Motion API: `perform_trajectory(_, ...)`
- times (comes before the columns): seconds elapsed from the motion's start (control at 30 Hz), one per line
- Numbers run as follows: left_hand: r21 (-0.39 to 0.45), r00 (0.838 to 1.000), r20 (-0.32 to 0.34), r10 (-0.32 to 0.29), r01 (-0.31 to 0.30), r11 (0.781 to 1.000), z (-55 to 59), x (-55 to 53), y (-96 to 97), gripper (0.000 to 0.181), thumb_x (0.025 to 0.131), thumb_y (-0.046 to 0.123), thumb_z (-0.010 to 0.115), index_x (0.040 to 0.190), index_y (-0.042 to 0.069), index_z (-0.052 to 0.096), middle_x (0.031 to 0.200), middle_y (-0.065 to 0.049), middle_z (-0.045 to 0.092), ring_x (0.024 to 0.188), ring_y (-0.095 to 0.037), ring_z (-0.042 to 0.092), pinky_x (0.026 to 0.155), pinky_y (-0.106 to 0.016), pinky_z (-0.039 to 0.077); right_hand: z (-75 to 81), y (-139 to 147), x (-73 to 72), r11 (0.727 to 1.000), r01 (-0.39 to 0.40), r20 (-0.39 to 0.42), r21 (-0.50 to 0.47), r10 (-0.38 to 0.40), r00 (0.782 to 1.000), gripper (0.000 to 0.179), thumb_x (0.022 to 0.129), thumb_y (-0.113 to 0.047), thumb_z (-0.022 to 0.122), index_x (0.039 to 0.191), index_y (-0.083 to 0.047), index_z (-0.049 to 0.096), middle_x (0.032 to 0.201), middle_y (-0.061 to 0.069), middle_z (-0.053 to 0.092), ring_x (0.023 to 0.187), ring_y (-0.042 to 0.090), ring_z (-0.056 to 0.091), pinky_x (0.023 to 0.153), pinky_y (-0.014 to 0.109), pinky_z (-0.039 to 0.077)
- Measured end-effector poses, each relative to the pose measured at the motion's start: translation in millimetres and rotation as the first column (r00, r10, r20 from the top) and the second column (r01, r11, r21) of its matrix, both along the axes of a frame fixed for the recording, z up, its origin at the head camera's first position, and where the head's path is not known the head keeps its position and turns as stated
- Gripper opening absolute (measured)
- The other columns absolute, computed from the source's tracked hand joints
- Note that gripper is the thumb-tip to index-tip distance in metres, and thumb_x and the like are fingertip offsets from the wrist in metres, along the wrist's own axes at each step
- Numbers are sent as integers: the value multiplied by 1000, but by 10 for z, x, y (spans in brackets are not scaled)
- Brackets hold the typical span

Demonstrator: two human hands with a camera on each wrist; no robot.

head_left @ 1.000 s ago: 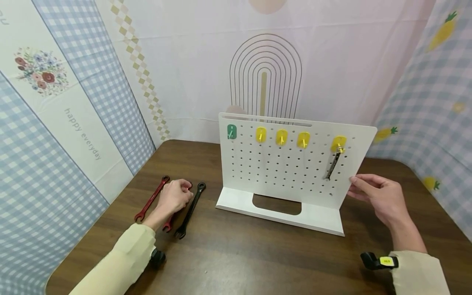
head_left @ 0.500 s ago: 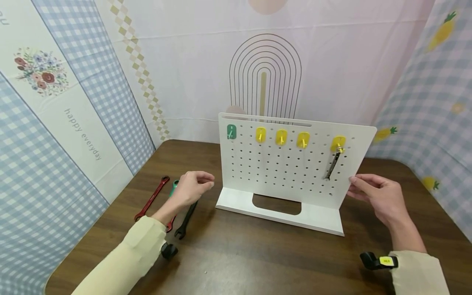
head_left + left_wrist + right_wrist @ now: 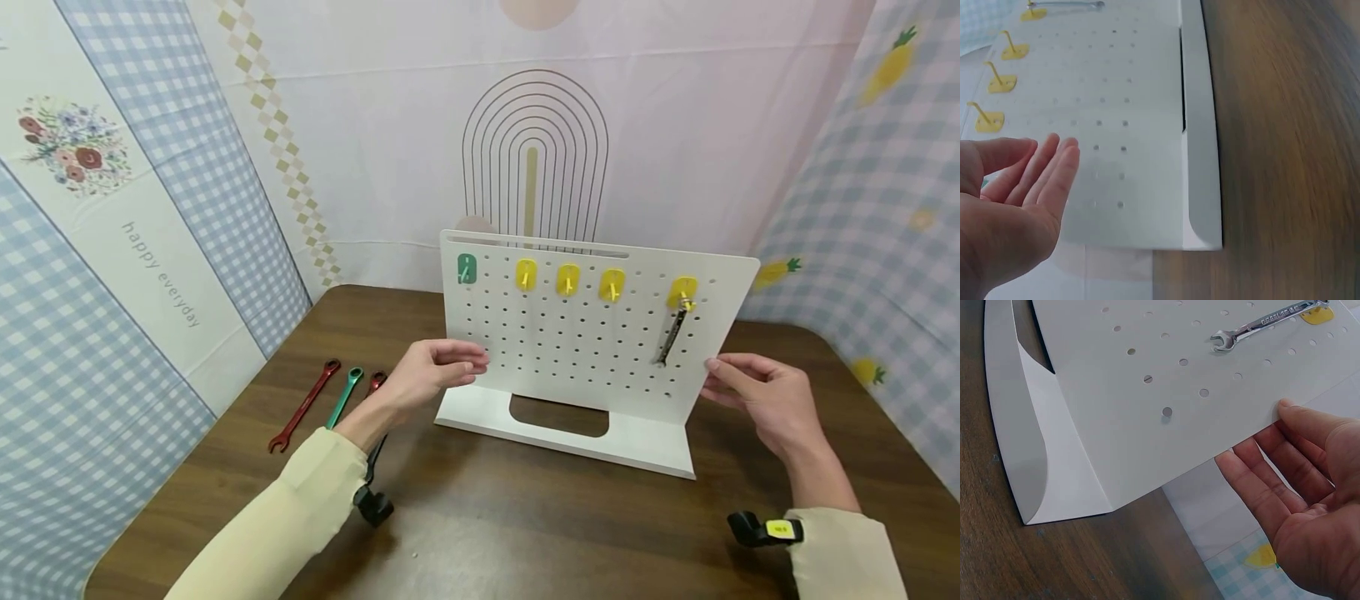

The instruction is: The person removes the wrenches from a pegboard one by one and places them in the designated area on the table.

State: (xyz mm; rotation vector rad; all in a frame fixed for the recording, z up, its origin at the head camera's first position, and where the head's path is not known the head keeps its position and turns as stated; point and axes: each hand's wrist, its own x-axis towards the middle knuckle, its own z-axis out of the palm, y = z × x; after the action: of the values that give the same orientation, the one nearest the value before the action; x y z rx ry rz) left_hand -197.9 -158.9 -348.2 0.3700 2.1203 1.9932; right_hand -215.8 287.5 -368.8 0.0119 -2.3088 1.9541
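Note:
A white pegboard (image 3: pixel 555 333) stands upright on its own base. My left hand (image 3: pixel 431 372) hovers by the board's lower left part with its fingers extended; nothing is in it. In the left wrist view the left hand (image 3: pixel 1016 206) has a gap between thumb and fingers. My right hand (image 3: pixel 768 404) holds the board's right edge. The right wrist view shows the right thumb (image 3: pixel 1307 422) on the front and the other fingers behind. A silver wrench (image 3: pixel 1263 326) hangs from the rightmost yellow hook (image 3: pixel 682 292).
Left on the brown table (image 3: pixel 480 533) lie a red wrench (image 3: pixel 303 408), a green wrench (image 3: pixel 345 397), another red wrench (image 3: pixel 377 382) and a black wrench (image 3: pixel 377 454), partly behind the left arm. The board also bears a green hook (image 3: pixel 467 269) and further yellow hooks (image 3: pixel 567 281).
My left hand has moved right from above the wrenches to the board's left part, uncovering the green wrench and the second red wrench's top. The right hand keeps its hold on the board's edge.

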Motion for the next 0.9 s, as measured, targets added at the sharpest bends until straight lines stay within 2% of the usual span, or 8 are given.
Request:
perform_trajectory(0.1, 67, 999, 22, -39, 38, 997, 26, -18, 82, 34, 93, -3, 56, 126, -8, 54, 126, -28, 57, 113, -29, 61, 93, -34, 51, -6, 11, -20, 1000, -6, -9, -3, 6, 1000, 37, 81, -26, 76, 107, 0, 68, 89, -4, 71, 77, 17, 71, 68, 34, 58)
perform_trajectory(0.23, 115, 997, 42, -63, 57, 992, 32, -50, 212, 34, 93, -3, 56, 127, -8, 54, 126, -25, 58, 114, -28, 60, 94, -35, 50, -16, 26, -49, 998, -34, -28, -57, 32, 999, 32, 82, -21, 75, 105, 1, 68, 88, -2, 71, 75, 17, 71, 66, 33, 58)
perform_trajectory(0.43, 134, 995, 44, -84, 78, 988, 51, -98, 410, 37, 93, -1, 57, 129, -6, 53, 125, -24, 59, 114, -26, 61, 95, -34, 50, -19, 37, -94, 999, -25, -22, -30, 24, 999, 36, 82, -23, 76, 106, 2, 67, 88, -3, 71, 75, 17, 71, 67, 33, 58)
perform_trajectory(0.77, 134, 990, -16, -143, 144, 980, 93, -151, 667, 38, 92, -2, 57, 130, -7, 52, 129, -28, 55, 116, -32, 58, 96, -37, 49, -11, 66, -168, 999, -30, -25, -30, 29, 999, 35, 81, -23, 76, 106, 2, 67, 88, -3, 71, 76, 18, 71, 66, 33, 58)
perform_trajectory(0.9, 120, 986, -33, -161, 164, 979, 93, -172, 748, 37, 92, -1, 58, 129, -5, 53, 129, -27, 55, 117, -31, 58, 96, -37, 49, -13, 83, -193, 1000, -27, -25, -15, 26, 999, 37, 81, -24, 76, 106, 2, 67, 88, -3, 71, 76, 19, 72, 67, 33, 58)
